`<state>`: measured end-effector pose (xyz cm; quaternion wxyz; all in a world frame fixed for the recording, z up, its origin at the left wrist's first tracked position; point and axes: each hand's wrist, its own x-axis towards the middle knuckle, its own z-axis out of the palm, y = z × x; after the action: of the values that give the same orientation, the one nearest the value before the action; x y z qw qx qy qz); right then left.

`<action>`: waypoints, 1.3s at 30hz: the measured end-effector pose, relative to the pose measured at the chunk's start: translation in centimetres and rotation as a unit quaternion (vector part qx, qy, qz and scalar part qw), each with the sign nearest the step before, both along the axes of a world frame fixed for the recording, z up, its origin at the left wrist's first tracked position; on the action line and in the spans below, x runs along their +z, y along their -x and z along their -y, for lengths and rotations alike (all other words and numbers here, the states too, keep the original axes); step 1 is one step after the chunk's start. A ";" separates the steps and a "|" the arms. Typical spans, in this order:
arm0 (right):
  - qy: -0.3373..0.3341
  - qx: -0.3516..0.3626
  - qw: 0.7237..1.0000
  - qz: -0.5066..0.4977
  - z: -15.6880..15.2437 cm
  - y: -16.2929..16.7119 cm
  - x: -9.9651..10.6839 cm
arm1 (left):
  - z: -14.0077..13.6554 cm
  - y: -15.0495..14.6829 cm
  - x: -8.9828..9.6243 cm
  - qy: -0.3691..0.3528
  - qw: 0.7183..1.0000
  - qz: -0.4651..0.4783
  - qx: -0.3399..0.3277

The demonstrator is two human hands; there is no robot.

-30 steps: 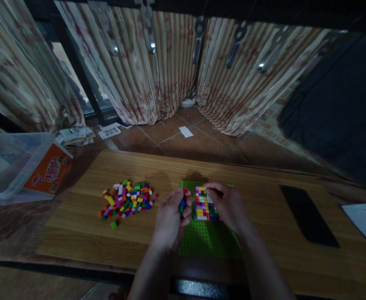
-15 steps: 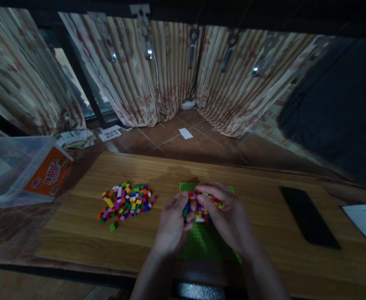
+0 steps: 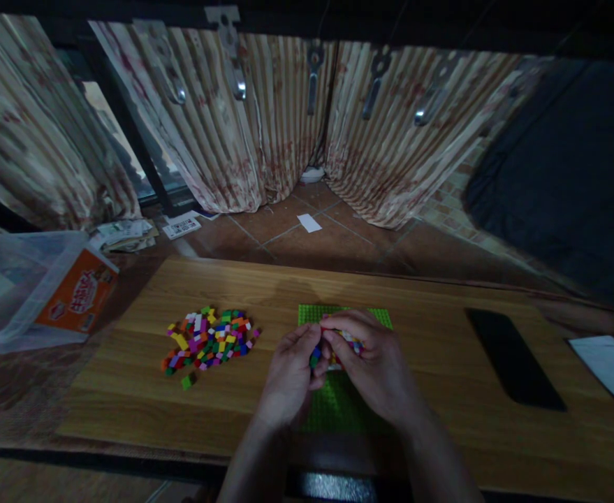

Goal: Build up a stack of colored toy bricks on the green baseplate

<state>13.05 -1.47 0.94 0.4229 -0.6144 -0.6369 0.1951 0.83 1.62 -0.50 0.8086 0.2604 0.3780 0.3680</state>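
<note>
In the head view, the left hand is curled around some blue and green bricks. Fingers cover most of them, so I can't count them. The right hand has its thumb and pointing finger close together, right by the left hand's fingertips. A tiny bit of red shows there. It is too small to make out, and I can't tell if the right grip is pinching it.

Both hands are over a green bumpy board, near the middle of the counter's near edge. The right hand and arm hide the board's right side. On the board is a patch of colored bricks, mostly hidden under the right hand.

A pile of loose bricks lies toward the counter's left end, with one green brick just apart, on the near side. Toward the right end lies a flat black thing. The counter's near right corner is cut off.
</note>
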 end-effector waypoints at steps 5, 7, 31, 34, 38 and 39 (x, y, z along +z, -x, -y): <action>-0.001 0.031 0.995 0.098 0.2 -0.3 0.1 | 0.0 -0.2 -0.1 -0.015 0.999 -0.027 -0.007; 0.006 0.036 0.992 0.119 0.2 -0.5 0.2 | 0.0 -0.3 -0.1 -0.026 0.999 -0.040 -0.009; 0.059 -0.128 0.975 -0.170 -1.5 -4.4 -4.9 | -0.7 0.7 0.4 -0.017 0.998 -0.041 0.047; 0.069 -0.133 0.968 -0.203 -1.6 -4.3 -5.0 | -0.6 0.6 0.5 -0.017 0.998 -0.040 0.045; 0.077 -0.144 0.956 -0.243 -1.7 -3.7 -4.7 | -0.6 0.5 0.7 -0.014 0.998 -0.039 0.042; 0.079 -0.147 0.954 -0.248 -1.8 -3.5 -4.5 | -0.6 0.5 0.7 -0.014 0.998 -0.038 0.042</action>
<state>16.59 0.29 -3.59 0.5415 -0.6648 -0.3978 0.3265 0.33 2.27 0.17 0.7737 0.2692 0.4143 0.3966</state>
